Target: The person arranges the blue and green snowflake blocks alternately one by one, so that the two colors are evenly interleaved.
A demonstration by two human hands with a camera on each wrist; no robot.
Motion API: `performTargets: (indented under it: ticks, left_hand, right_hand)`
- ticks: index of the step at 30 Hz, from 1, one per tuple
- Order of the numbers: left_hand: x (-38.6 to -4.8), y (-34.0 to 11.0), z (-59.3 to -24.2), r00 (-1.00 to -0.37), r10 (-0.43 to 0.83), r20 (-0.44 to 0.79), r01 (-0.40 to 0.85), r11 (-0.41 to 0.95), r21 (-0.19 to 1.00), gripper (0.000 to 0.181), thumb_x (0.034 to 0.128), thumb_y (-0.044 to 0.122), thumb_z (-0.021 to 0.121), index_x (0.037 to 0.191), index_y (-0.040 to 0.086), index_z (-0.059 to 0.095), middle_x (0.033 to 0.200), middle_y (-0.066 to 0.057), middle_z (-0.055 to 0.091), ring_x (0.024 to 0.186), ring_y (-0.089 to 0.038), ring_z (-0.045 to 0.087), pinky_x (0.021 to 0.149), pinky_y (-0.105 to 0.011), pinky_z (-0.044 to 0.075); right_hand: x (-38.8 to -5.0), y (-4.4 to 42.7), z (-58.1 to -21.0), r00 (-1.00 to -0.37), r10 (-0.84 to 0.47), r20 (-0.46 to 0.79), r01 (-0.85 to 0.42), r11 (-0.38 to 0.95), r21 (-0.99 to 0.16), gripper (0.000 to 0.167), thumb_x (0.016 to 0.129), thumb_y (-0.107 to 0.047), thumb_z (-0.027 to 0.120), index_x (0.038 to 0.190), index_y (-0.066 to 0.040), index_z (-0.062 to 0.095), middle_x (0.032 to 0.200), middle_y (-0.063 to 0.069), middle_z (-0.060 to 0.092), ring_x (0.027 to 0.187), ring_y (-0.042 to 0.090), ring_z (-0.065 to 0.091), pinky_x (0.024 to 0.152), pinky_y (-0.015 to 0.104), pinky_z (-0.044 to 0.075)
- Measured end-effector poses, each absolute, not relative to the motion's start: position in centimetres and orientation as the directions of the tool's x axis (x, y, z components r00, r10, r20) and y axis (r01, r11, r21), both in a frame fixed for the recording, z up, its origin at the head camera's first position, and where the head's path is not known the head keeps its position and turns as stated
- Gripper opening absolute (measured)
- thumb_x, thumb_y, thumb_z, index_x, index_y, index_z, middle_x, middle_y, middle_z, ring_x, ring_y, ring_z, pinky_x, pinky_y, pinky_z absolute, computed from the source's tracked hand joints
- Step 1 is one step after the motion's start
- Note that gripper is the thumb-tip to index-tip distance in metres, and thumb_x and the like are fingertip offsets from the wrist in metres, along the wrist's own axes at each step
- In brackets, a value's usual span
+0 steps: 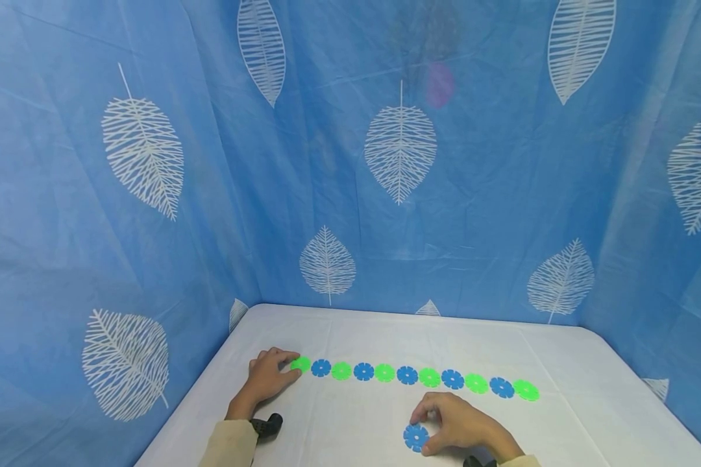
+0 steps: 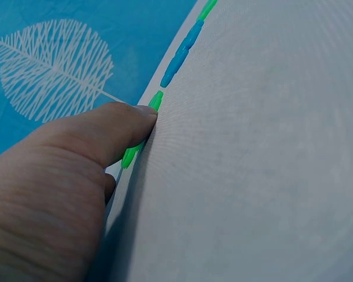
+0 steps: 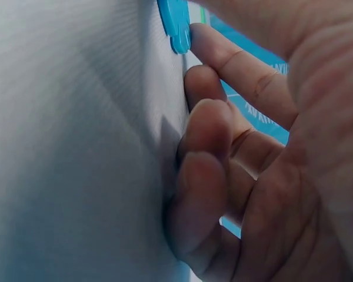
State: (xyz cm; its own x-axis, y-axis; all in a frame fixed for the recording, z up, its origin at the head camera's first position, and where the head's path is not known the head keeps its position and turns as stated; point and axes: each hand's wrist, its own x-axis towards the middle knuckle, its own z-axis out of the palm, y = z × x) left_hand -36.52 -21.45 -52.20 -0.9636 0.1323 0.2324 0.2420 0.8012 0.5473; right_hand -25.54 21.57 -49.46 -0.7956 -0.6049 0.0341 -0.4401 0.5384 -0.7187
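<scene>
A row of notched plastic discs, green and blue by turns, lies across the white table. My left hand [image 1: 267, 376] pinches the green disc [image 1: 300, 364] at the row's left end between thumb and forefinger. In the left wrist view that green disc [image 2: 156, 101] is seen edge-on by the thumb, with a blue disc [image 2: 182, 54] just beyond it. Nearer the front of the table, my right hand [image 1: 458, 421] holds a separate blue disc [image 1: 416, 438] by its edge, thumb and forefinger on opposite sides. Only part of this blue disc [image 3: 175, 23] shows in the right wrist view.
The row runs rightward to a green end disc [image 1: 526, 390]. Underneath is a white tabletop [image 1: 339, 421] with rounded far corners. Blue curtains [image 1: 473, 259] with white leaf prints stand behind it and at both sides. A black wrist device [image 1: 267, 425] sits by the left cuff.
</scene>
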Motion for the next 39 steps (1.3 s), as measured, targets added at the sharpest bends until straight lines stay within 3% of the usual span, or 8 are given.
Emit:
performTargets:
  ticks: [10,25,33,39]
  left_hand:
    - [-36.7,-21.2,-51.9,-0.961,0.134,0.242,0.248,0.803,0.542,0.039,0.0831,0.037,0.078,0.120,0.026,0.073,0.112,0.002,0.065,0.110,-0.022,0.053,0.090,-0.045,0.031]
    - [-36.5,-21.6,-52.3,-0.956,0.140,0.258,0.265,0.793,0.549,0.037,0.0825,0.039,0.079,0.117,0.027,0.074,0.108,0.004,0.066,0.107,-0.021,0.053,0.085,-0.041,0.030]
    - [-36.4,-21.6,-52.1,-0.957,0.132,0.256,0.258,0.790,0.556,0.037,0.0827,0.038,0.079,0.118,0.027,0.074,0.109,0.005,0.065,0.108,-0.020,0.052,0.087,-0.043,0.030]
    - [-36.4,-21.5,-52.1,-0.955,0.142,0.260,0.268,0.786,0.557,0.037,0.0829,0.037,0.079,0.118,0.026,0.074,0.108,0.003,0.065,0.107,-0.021,0.052,0.087,-0.043,0.030]
  right_hand:
    - [-25.7,21.7,-49.6,-0.775,-0.627,0.081,-0.473,0.490,-0.733,0.034,0.073,-0.030,0.089,0.102,-0.024,0.073,0.101,-0.012,0.070,0.081,0.001,0.054,0.071,0.022,0.046]
    - [-25.3,21.2,-48.8,-0.789,-0.609,0.078,-0.494,0.553,-0.671,0.032,0.070,-0.030,0.088,0.098,-0.029,0.072,0.094,-0.017,0.068,0.077,-0.001,0.053,0.068,0.021,0.047]
    - [-25.3,22.5,-46.3,-0.798,-0.563,0.216,-0.556,0.547,-0.626,0.031,0.076,-0.031,0.086,0.102,-0.029,0.069,0.095,-0.014,0.066,0.063,-0.003,0.049,0.057,0.022,0.047]
    - [-25.1,25.0,-44.6,-0.763,-0.478,0.434,-0.645,0.526,-0.554,0.034,0.077,-0.024,0.088,0.105,-0.025,0.068,0.098,-0.008,0.068,0.058,-0.001,0.051,0.056,0.023,0.047]
